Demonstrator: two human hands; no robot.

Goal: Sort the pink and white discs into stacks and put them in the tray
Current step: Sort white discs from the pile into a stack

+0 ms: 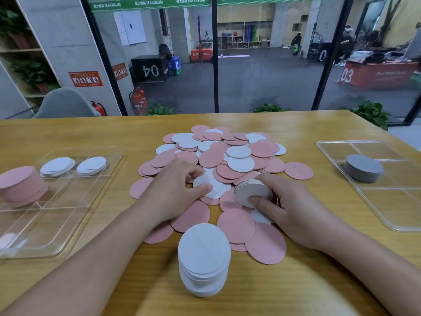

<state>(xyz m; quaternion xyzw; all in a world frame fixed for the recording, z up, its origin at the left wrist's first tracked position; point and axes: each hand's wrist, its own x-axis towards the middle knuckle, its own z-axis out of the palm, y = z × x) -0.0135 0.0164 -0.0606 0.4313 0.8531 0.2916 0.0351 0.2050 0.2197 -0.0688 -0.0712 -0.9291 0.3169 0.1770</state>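
Right hand [293, 208] grips small white stack [251, 192], thumb on top. Left hand [175, 190] pinches 1 white disc [208, 184] at the pile [227, 156] edge.

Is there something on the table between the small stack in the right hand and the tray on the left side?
Yes. The left hand and the pile of loose discs lie between the small stack, held by the right hand, and the left tray.
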